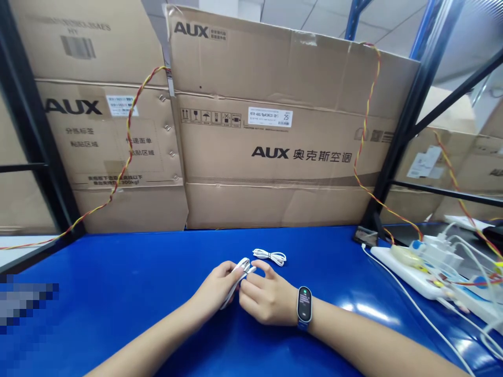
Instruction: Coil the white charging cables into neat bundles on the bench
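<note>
The left hand (pixel 218 288) is closed around a folded white cable (pixel 243 263), pinching it between thumb and fingers. The cable is smooth and slim, doubled into narrow loops that stand out above the grip, with a tail showing below the fingers. The right hand (pixel 267 296) meets it from the other side, fingers curled and index finger bent at the cable's upper end; whether it actually grips the cable I cannot tell, since its thumb is hidden. Both hands are just above a glossy blue tabletop (pixel 157 256), which throws back bright glare at the right. Just beyond the hands lies a second white cable (pixel 270 256), coiled into a flattened bundle narrowed at the middle.

A smart band (pixel 304 303) with a rounded face and a blue strap circles the right wrist; its small screen text is unreadable. Behind stand matte brown AUX cartons (pixel 298 204), creased and printed in black, their outer parts partly covered by dark metal posts (pixel 63 173). Twisted red-and-yellow wire (pixel 128 157) hangs across them. At right, a white power strip (pixel 404 269) is crowded by plugs and leads, hard to separate. A pixelated patch conceals what lies at the left edge.
</note>
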A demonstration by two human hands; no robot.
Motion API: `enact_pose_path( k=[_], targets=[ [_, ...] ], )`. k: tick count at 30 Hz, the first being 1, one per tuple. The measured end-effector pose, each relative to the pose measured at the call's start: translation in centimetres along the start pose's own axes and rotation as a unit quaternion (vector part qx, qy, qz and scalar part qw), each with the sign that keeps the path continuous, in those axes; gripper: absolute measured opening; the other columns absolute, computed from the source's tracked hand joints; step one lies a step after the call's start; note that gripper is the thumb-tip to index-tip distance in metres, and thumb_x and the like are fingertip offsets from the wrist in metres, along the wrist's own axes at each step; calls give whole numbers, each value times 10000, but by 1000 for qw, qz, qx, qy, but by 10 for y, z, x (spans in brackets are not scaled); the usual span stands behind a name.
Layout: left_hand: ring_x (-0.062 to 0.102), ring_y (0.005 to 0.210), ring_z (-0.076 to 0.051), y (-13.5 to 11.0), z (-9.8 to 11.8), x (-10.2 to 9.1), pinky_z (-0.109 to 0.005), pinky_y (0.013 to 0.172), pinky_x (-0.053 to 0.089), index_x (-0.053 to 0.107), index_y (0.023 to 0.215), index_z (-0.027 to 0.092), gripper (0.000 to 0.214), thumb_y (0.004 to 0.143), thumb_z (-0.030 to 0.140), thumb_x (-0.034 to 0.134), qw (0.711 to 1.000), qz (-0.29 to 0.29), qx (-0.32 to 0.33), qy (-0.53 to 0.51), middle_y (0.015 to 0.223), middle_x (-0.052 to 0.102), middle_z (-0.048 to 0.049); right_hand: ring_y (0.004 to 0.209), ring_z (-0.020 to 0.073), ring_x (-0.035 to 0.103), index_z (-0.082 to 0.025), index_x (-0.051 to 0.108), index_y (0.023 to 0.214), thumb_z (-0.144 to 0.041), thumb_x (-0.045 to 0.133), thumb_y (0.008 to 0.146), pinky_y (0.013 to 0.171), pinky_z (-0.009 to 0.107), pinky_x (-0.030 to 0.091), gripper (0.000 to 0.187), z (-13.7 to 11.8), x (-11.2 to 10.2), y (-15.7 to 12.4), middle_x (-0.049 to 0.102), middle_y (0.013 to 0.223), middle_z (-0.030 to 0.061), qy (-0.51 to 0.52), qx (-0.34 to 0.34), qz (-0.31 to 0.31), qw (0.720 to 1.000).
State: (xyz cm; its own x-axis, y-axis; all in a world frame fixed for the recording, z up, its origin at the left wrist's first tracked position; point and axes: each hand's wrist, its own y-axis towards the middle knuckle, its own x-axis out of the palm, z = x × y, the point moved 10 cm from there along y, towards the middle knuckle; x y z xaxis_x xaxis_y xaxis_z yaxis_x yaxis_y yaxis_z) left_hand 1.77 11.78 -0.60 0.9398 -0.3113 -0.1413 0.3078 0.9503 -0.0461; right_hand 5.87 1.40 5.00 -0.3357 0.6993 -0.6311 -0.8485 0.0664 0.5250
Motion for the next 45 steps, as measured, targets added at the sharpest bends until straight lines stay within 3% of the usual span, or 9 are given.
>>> enact_pose_path(
  k=[32,45],
  targets=[
    [364,325,-72,4,-3,-2,-187,330,246,446,706,182,346,716,527,477,999,-2,22,37,402,399,98,611,117,430,-175,499,667,-97,424,797,941,415,260,169,-1,3,-1,491,612,-23,-25,-9,2,1000],
    [366,336,-78,2,1,-1,-191,347,246,449,696,183,390,690,572,482,999,1,26,42,391,398,95,611,122,420,-182,499,654,-95,411,800,948,417,249,191,-1,2,0,490,605,-20,-23,-7,4,1000]
  ],
)
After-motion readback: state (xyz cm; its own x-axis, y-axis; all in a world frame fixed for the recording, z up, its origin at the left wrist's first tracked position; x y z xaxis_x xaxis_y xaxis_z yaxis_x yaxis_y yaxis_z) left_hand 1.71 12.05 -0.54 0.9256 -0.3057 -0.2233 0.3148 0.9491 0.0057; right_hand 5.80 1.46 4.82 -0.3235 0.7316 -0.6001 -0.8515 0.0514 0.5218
